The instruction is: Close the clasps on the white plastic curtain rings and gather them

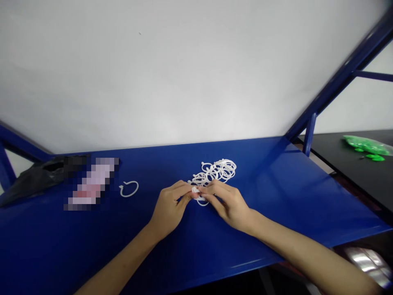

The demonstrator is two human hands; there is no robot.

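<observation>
My left hand [172, 205] and my right hand [229, 205] meet at the middle of the blue table, fingertips pinched together. Between them they grip a white plastic ring [195, 189], which looks like a shower curtain ring; its ends are partly covered by my fingers. Just behind the fingers lies a loose pile of similar white rings [225, 170], overlapping each other. One more ring [129, 189], with a gap between its ends, lies apart to the left of my left hand.
A pixelated pinkish packet [95, 180] and a black plastic bag [37, 177] lie at the left of the blue table [264, 180]. Blue metal posts [310, 129] flank it, with a white wall behind. Farther right, a bag of green pieces [365, 144] rests on a black table.
</observation>
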